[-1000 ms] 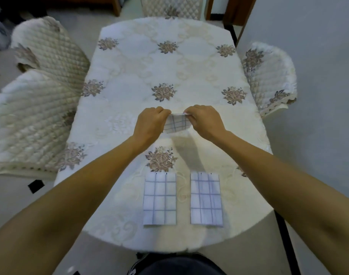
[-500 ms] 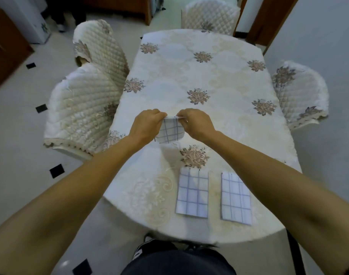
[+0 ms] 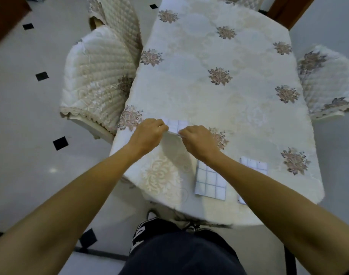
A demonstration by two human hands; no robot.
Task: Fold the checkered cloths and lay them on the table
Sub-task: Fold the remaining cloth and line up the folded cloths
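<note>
A long table (image 3: 219, 108) under a pale flowered cover fills the scene, with quilted chairs (image 3: 98, 84) at its left and right sides. On its near end lie two folded checkered cloths (image 3: 210, 180), side by side and a little apart; the right one is mostly hidden by the right forearm. A third cloth (image 3: 176, 125) is at the table's left edge, farther in, held between the two hands. The left hand (image 3: 149, 133) and right hand (image 3: 197, 138) each pinch its near edge, fingers closed on the fabric, knuckles close together. The cloth looks thin, light and limp, so it should crease easily and wants holding by corners or edge, kept taut. Compared with half a second ago, the view has swung left, and the cloth now lies flatter, showing its far side beyond the hands.
</note>
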